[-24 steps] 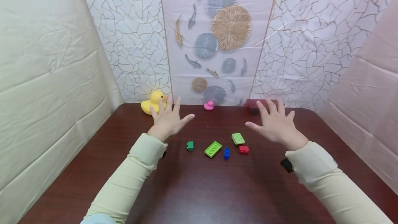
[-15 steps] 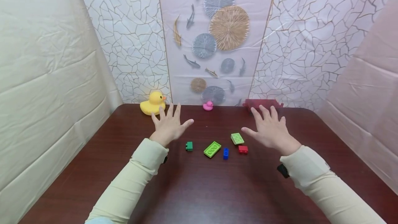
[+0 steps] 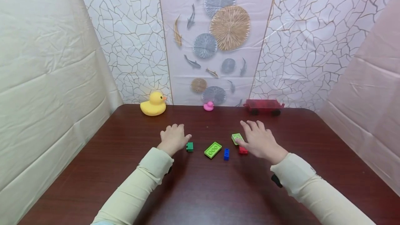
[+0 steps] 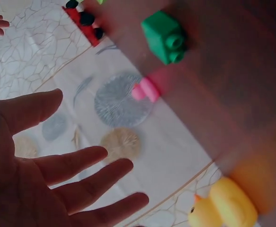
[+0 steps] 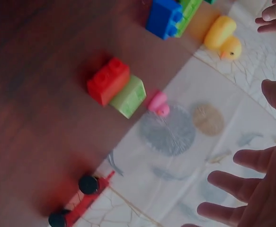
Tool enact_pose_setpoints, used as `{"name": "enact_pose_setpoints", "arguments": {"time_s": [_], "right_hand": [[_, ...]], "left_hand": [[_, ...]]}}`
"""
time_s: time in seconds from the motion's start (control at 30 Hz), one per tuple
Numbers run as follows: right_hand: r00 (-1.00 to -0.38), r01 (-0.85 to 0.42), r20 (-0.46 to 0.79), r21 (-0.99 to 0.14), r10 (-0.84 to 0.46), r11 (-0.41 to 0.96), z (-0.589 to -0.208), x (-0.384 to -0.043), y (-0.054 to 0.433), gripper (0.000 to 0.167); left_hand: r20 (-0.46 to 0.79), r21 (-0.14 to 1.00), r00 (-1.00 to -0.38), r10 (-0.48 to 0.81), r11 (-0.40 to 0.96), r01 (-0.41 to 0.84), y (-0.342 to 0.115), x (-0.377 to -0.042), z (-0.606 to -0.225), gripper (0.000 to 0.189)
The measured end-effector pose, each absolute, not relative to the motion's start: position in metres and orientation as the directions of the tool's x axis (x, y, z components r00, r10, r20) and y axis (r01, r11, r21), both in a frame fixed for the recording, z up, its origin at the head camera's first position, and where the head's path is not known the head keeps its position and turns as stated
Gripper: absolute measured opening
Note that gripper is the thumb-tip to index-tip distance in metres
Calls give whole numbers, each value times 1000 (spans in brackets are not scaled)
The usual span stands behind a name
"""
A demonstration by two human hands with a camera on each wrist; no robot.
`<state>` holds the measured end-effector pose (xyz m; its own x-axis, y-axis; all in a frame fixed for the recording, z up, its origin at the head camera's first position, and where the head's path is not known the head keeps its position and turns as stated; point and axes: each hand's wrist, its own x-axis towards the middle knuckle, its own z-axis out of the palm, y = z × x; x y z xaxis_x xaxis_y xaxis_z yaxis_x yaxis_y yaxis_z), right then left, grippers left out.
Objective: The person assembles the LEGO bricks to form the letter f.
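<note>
My left hand (image 3: 173,140) hovers over the table with fingers spread, just left of a small green brick (image 3: 190,147). The left wrist view shows that green brick (image 4: 164,37) apart from the fingers. On the other side, my right hand (image 3: 260,141) is above a pale green brick (image 3: 236,138) and a red brick (image 3: 243,150), partly covering both in the head view. The right wrist view has the red brick (image 5: 108,81) lying clear of the fingers. Between the hands lie a lime green plate brick (image 3: 213,150) and a blue brick (image 3: 226,154). Both hands hold nothing.
Along the far edge of the dark table (image 3: 200,193) stand a yellow duck (image 3: 153,104), a small pink duck (image 3: 208,106) and a red toy wagon (image 3: 264,105) with black wheels. A patterned cloth (image 3: 218,44) hangs behind them.
Both hands have come down and nearer, drawing inward toward the bricks. The yellow duck and the wagon are no longer covered by fingers. The bricks have stayed in place.
</note>
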<state>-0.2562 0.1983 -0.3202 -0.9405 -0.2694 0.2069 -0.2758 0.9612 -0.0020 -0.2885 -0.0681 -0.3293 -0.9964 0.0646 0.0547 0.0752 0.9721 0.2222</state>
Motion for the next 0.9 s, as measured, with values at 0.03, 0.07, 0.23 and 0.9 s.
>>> {"name": "enact_pose_setpoints", "arguments": {"time_s": [0.03, 0.07, 0.23, 0.9], "right_hand": [[-938, -284, 209, 3, -278, 959, -323, -257, 197, 73], [-933, -295, 213, 5, -289, 956, -326, -257, 195, 72], [-919, -344, 202, 2, -337, 939, -339, -258, 188, 66], [-883, -470, 28, -21, -469, 883, -363, -269, 166, 41]], "left_hand": [[51, 218, -996, 72, 972, 81, -68, -289, -331, 51], [49, 214, -996, 79, 973, 88, -67, -290, -333, 46], [22, 232, -992, 123, 965, 125, -65, -293, -343, 21], [-79, 216, -978, 194, 961, 173, -54, -301, -365, 27]]}}
